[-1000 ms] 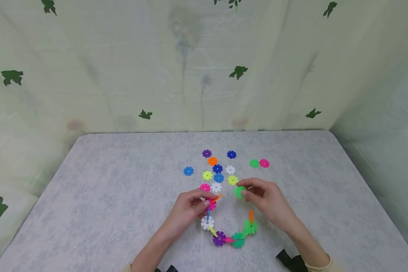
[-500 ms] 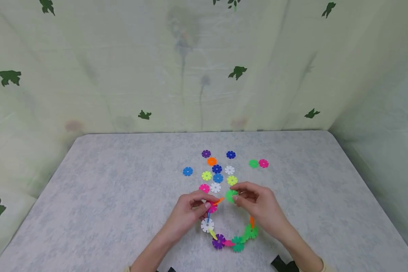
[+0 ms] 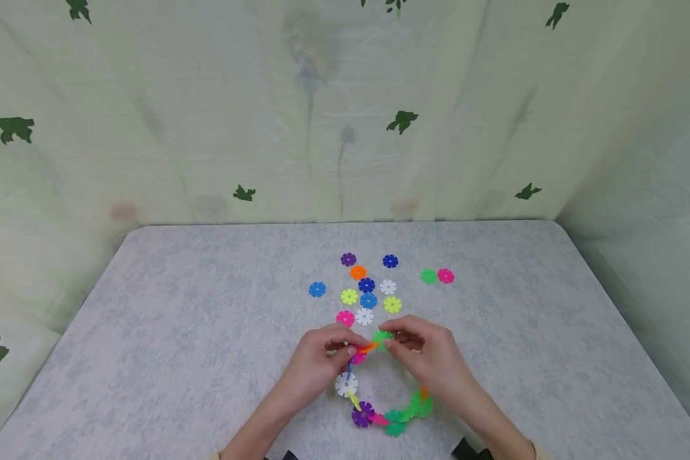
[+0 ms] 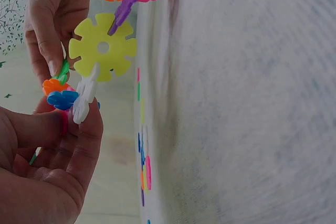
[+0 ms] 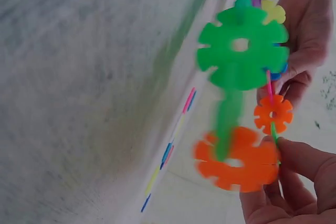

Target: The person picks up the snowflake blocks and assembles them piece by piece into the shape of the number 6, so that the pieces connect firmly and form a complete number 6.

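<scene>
We note L hand pinching pink disc near end of chain, prob. to steady it w/ orange disc exposed; R hand pinches lt. green disc at orange's edge, seating unclear. Chain curves betw. forearms; loose discs lie beyond, apparently for reach.

Pale greenish sheet hangs behind and at both sides, lightly creased, dotted with dark green motifs. Faint grey flowers near centre. Table mottled pale grey, far corners rounded. Light soft, even.
</scene>
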The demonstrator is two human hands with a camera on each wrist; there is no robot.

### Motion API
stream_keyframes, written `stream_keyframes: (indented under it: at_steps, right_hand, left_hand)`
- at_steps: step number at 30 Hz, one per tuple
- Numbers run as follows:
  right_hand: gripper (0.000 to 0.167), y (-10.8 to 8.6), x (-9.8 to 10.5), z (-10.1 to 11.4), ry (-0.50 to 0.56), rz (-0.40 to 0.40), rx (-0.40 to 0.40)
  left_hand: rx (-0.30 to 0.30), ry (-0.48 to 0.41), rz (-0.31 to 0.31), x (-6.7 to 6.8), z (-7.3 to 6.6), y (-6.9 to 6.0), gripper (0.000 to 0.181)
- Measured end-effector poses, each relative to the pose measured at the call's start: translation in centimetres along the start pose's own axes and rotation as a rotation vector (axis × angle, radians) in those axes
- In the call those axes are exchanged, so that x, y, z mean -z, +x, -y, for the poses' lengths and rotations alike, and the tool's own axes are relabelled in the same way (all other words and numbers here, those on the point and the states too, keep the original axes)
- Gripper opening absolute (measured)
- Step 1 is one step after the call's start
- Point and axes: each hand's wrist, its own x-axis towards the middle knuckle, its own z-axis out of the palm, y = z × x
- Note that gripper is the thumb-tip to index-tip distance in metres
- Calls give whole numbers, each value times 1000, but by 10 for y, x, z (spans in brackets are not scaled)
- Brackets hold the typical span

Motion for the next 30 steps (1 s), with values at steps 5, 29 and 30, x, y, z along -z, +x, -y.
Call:
stream_keyframes:
  at_steps: [5, 29, 30]
  right_hand:
    - [23, -1, 0, -1, 14, 20, 7]
    - [26, 58, 43, -30, -137, 278, 101]
    - [26, 63, 45, -33, -186, 276, 105]
  left_hand:
    - [30, -3, 19, -2, 3, 0, 27]
    - [157, -135, -63, -2, 9, 6, 15]
    - [163, -147, -65, -2, 9, 6, 16]
